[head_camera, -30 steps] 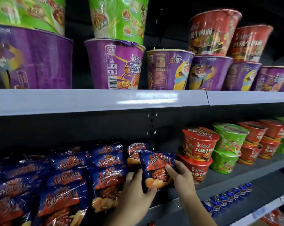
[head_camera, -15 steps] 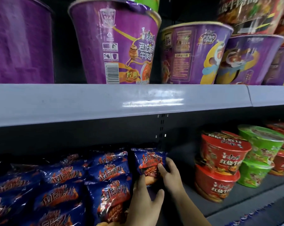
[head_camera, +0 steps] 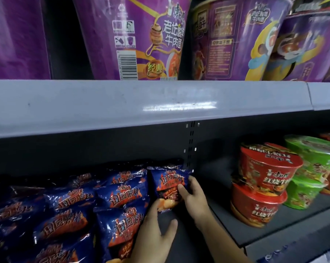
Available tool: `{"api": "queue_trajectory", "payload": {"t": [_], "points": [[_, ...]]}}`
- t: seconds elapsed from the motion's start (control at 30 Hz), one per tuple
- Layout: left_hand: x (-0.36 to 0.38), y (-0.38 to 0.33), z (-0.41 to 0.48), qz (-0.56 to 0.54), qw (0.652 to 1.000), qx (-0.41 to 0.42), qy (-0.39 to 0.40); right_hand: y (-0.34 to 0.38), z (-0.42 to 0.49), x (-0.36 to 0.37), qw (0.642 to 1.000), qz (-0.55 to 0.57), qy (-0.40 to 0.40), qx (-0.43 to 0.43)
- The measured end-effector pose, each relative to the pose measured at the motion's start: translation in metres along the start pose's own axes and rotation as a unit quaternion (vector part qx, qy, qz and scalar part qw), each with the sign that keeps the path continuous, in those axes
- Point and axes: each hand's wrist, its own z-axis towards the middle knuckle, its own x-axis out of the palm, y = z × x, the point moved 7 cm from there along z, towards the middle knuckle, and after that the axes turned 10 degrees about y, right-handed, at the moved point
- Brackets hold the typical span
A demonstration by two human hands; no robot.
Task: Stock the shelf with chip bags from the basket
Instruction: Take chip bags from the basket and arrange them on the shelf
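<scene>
Now: I seat one bag (head_camera: 169, 184) upright at the right end of the row (head_camera: 71, 202), on the shelf (head_camera: 226, 221).
Right hand (head_camera: 193, 196): grips the bag's right edge, thumb on front.
Left hand (head_camera: 156, 230): fingers straight, touching its lower edge.
Next: likely release gently, then fetch another.
Hidden: basket out of view; left fingertips blurred.

Overhead light leaves a glare streak on the grey shelf edge (head_camera: 179, 107); below it lies deep shadow. The purple cups (head_camera: 141, 44) look blurred, and straight lines bow near the edges.
</scene>
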Motion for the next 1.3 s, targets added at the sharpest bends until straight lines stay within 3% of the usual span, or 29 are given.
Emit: {"api": "queue_trajectory", "payload": {"t": [0.5, 0.87, 1.17, 1.3], "points": [[-0.017, 0.004, -0.013, -0.056, 0.998, 0.037, -0.02, 0.015, -0.019, 0.014, 0.999, 0.042, 0.011, -0.011], [-0.018, -0.022, -0.028, -0.112, 0.99, 0.085, -0.023, 0.054, -0.064, -0.019, 0.996, -0.017, -0.079, -0.046], [-0.012, -0.049, -0.049, -0.071, 0.991, 0.112, -0.021, 0.086, -0.122, -0.045, 0.993, -0.035, -0.096, -0.057], [0.02, -0.073, -0.07, -0.068, 0.989, 0.133, 0.016, 0.084, -0.16, -0.066, 0.993, -0.007, -0.107, -0.053]]}}
